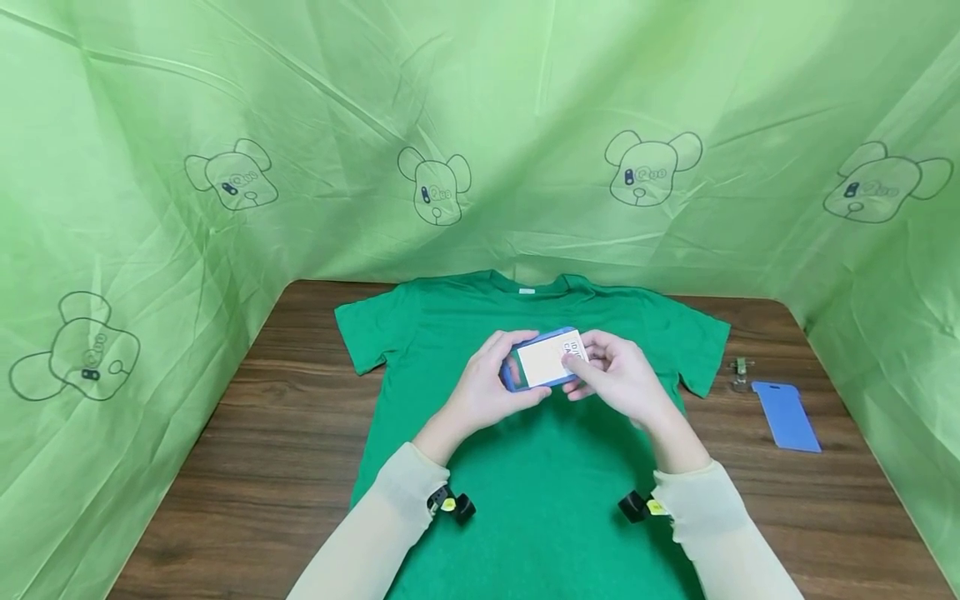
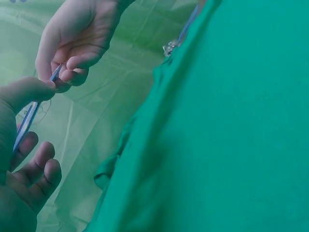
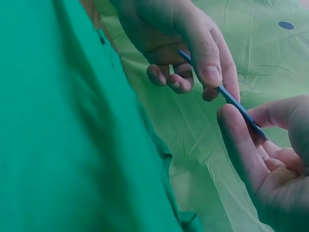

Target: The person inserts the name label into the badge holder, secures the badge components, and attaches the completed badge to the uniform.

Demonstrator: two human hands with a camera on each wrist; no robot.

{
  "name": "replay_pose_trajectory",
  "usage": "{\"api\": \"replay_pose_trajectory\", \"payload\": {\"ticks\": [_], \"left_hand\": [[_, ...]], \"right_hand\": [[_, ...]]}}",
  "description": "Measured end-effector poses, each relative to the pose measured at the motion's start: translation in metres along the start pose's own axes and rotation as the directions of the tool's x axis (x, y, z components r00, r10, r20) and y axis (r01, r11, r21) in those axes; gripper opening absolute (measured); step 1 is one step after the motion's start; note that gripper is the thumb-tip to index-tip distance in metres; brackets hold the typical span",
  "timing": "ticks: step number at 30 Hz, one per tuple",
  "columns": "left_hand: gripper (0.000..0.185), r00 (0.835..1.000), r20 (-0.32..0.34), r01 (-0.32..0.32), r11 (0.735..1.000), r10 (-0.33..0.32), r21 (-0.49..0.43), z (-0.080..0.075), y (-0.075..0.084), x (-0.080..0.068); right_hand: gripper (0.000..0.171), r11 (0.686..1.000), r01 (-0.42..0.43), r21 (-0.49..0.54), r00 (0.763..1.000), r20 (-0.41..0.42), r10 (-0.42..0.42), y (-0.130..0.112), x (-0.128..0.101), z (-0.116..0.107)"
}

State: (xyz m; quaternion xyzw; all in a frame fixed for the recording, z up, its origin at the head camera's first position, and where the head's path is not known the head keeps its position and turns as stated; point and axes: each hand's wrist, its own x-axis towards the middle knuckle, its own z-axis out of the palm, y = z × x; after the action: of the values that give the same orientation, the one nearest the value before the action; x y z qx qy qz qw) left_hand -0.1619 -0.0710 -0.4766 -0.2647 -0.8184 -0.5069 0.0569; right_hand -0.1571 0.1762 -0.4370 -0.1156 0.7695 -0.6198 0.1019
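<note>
Over the green T-shirt [image 1: 517, 467], both hands hold a blue-edged card holder [image 1: 508, 380] with a white card [image 1: 538, 363] on it. Large letters reading roughly "ID" run along the card's right end. My left hand [image 1: 483, 383] grips the holder's left part between thumb and fingers. At the right end, my right hand [image 1: 626, 375] pinches card and holder, thumb on the printed face and fingers behind. Both wrist views show the holder [image 3: 235, 102] edge-on as a thin blue strip. Whether the card sits fully inside cannot be told.
The T-shirt lies spread on a dark wooden table [image 1: 277, 433]. To its right are a small clip with a clear strap [image 1: 740, 375] and a flat blue holder piece [image 1: 786, 417]. Green fabric [image 1: 525, 100] with bear-head drawings walls the back and sides.
</note>
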Motion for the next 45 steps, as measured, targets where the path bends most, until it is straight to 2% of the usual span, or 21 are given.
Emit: {"api": "replay_pose_trajectory", "payload": {"ticks": [4, 7, 10, 19, 35, 45], "left_hand": [[0.059, 0.999, -0.011, 0.032, 0.995, -0.033, -0.095, 0.001, 0.000, 0.000], [0.050, 0.997, -0.020, 0.064, 0.978, -0.069, -0.198, 0.001, 0.002, 0.001], [0.044, 0.995, -0.024, 0.086, 0.962, -0.096, -0.260, 0.001, 0.004, 0.001], [0.032, 0.992, -0.046, 0.100, 0.956, -0.117, -0.275, 0.001, 0.003, 0.000], [0.038, 0.993, 0.041, 0.118, 0.943, -0.111, -0.312, -0.008, 0.008, 0.001], [0.037, 0.995, 0.046, 0.094, 0.946, -0.084, -0.309, -0.009, 0.004, 0.002]], "right_hand": [[0.028, 0.999, 0.001, 0.035, 1.000, 0.002, -0.002, -0.001, -0.002, -0.001], [0.028, 0.999, 0.003, 0.049, 1.000, 0.005, -0.004, 0.000, -0.002, -0.001], [0.027, 0.999, 0.003, 0.054, 1.000, 0.006, -0.003, 0.000, -0.002, -0.001], [0.027, 0.998, 0.004, 0.060, 1.000, 0.008, -0.004, 0.000, -0.002, 0.002], [0.025, 0.999, 0.020, -0.025, 1.000, 0.019, -0.020, -0.002, -0.004, -0.007], [0.026, 0.998, 0.027, -0.055, 0.999, 0.020, -0.026, -0.004, -0.003, -0.005]]}}
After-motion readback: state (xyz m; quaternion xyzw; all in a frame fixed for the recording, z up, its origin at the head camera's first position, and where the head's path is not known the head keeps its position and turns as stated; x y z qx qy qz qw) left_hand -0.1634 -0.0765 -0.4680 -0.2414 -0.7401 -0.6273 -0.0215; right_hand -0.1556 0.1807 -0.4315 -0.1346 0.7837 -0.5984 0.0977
